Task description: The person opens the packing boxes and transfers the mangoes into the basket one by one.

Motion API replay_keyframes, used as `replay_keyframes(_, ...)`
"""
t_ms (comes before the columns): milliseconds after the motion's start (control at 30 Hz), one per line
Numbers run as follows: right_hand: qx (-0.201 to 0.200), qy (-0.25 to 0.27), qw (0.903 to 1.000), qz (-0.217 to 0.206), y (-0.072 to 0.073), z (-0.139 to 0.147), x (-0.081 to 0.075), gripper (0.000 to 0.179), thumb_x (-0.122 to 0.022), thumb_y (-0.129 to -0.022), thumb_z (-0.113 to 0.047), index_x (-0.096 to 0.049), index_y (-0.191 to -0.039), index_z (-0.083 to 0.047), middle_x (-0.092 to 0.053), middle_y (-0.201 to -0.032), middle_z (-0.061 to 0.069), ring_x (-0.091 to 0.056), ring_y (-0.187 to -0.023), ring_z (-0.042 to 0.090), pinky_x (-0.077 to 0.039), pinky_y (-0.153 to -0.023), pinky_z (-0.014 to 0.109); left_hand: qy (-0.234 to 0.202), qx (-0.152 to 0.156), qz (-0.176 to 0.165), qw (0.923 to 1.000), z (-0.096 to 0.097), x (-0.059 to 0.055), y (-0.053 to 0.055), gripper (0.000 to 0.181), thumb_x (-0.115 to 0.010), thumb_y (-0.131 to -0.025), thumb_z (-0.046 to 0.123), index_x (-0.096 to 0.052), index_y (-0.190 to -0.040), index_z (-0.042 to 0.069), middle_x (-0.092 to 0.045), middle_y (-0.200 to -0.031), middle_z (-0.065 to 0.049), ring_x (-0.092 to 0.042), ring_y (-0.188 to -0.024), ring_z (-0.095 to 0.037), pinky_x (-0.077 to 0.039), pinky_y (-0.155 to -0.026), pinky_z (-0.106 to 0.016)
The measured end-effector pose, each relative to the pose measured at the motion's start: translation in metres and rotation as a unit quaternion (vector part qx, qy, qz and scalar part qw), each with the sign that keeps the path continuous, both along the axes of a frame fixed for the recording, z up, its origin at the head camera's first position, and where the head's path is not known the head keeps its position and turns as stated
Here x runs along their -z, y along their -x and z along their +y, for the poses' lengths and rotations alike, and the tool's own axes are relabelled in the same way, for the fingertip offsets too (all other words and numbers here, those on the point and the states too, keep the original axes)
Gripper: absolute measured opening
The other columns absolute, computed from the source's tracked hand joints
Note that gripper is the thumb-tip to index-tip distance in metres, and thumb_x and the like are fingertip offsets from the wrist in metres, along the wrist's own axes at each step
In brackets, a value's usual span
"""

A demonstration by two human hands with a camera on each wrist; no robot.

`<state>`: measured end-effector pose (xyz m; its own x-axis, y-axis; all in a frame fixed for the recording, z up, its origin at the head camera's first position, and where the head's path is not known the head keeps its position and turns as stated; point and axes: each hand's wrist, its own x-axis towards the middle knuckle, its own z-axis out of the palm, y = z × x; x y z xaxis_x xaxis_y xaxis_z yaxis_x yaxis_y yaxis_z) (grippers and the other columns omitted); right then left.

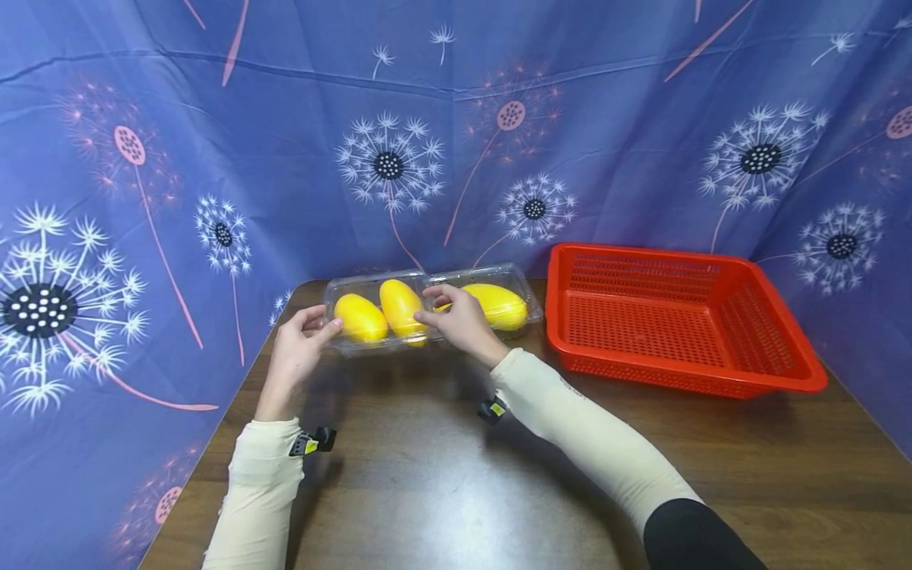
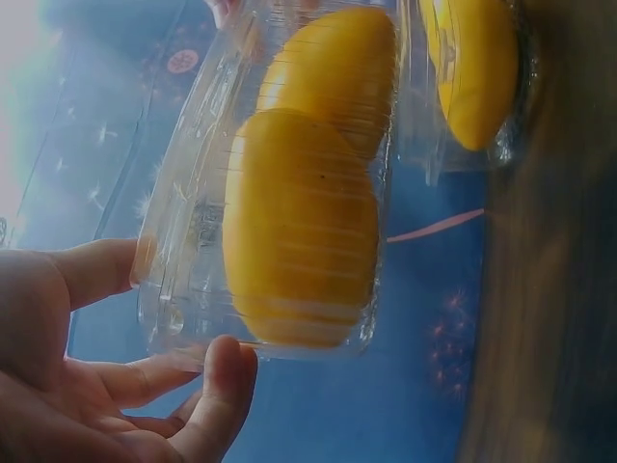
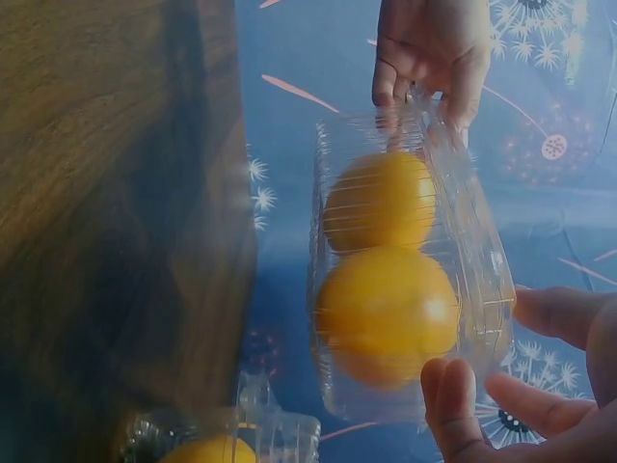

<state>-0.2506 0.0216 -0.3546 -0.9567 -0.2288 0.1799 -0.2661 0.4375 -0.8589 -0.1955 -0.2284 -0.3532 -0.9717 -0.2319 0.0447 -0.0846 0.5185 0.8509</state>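
Note:
Both hands hold up a clear plastic clamshell box (image 1: 369, 283) with two yellow mangoes, one (image 1: 360, 319) at its left and the other (image 1: 399, 305) at its right. At the left end, my left hand (image 1: 294, 356) pinches the box between thumb and fingers. My right hand (image 1: 466, 323) pinches the opposite end the same way. Both wrist views show the box's ribbed wall and the mangoes inside, raised off the table. Another clear box (image 1: 516, 279) with a yellow mango (image 1: 501, 307) stands behind my right hand, which partly hides its contents.
A red perforated plastic basket (image 1: 670, 376) stands to the right of the boxes, with its slatted floor visible. The brown wooden table (image 1: 413, 459) reaches back to a blue dandelion-print cloth (image 1: 299, 142) that hangs behind and at both sides.

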Motion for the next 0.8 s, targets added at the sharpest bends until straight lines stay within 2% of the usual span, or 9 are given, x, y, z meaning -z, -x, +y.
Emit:
replay_keyframes(167,0.001,-0.002,0.9999,0.01,-0.005,0.01,0.001,0.045,-0.078,-0.081,-0.022,-0.065,-0.121,-0.006,-0.069,-0.11,0.018,-0.068,-0.09,0.031,-0.057,-0.076,0.034,0.02,0.017,-0.009,0.9996,0.006,0.0,0.001,0.057,-0.062,-0.094,0.028,-0.045,-0.141,0.0,-0.056,-0.13,-0.024,-0.058,-0.118,-0.036,-0.046,-0.081,-0.023)
replay_keyframes(400,-0.003,-0.003,1.0,0.007,-0.012,0.023,0.002,0.045,-0.079,-0.081,-0.022,-0.065,-0.121,-0.007,-0.069,-0.112,0.019,-0.069,-0.089,0.03,-0.058,-0.077,0.036,0.02,0.041,-0.018,0.9988,0.014,0.001,-0.001,0.059,-0.063,-0.094,0.027,-0.044,-0.141,-0.002,-0.056,-0.128,-0.025,-0.059,-0.114,-0.035,-0.047,-0.076,-0.018)
replay_keyframes(600,-0.009,0.014,0.9998,0.008,-0.019,0.036,0.004,0.044,-0.08,-0.079,-0.017,-0.065,-0.119,-0.004,-0.07,-0.105,0.021,-0.067,-0.081,0.028,-0.057,-0.071,0.03,0.034,0.057,-0.011,0.9977,0.022,0.0,-0.005,0.057,-0.066,-0.092,0.026,-0.046,-0.137,-0.003,-0.057,-0.123,-0.024,-0.06,-0.109,-0.034,-0.048,-0.072,-0.017)
replay_keyframes(800,-0.014,0.02,0.9997,0.005,-0.029,0.046,0.001,0.044,-0.079,-0.079,-0.017,-0.065,-0.118,-0.003,-0.069,-0.104,0.02,-0.064,-0.08,0.026,-0.055,-0.069,0.028,0.024,0.073,-0.014,0.9969,0.028,-0.001,-0.011,0.057,-0.068,-0.091,0.026,-0.046,-0.135,-0.004,-0.057,-0.117,-0.022,-0.061,-0.101,-0.029,-0.051,-0.069,-0.016)
